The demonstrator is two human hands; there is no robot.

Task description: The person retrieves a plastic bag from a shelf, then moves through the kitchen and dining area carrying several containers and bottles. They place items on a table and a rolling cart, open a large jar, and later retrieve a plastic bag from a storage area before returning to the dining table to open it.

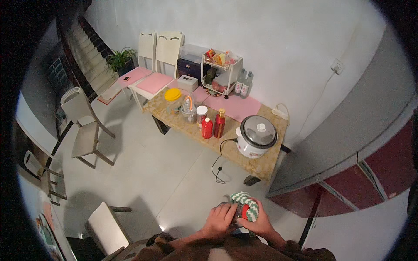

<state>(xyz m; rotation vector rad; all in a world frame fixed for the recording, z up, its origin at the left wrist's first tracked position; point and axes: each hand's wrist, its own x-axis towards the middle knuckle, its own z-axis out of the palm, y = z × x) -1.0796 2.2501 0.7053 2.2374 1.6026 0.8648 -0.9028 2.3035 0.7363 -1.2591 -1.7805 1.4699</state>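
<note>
Close to my body, my right hand grips a green-and-white zigzag cloth, its thumb and fingers on opposite sides. Something red shows inside the curve of that cloth; what it is cannot be made out. My left hand lies against a dark greyish bundle beside the cloth, fingers bent over it. Most of the bundle is hidden by both hands. Beyond them stands a marble-patterned table carrying a white rice cooker with a glass lid.
A red bottle, a gold-capped red bottle, a white-lidded jar and a yellow-lidded jar stand on the table. The cooker's black cord hangs off the front edge. Chairs are at the left; a white cart is at the back.
</note>
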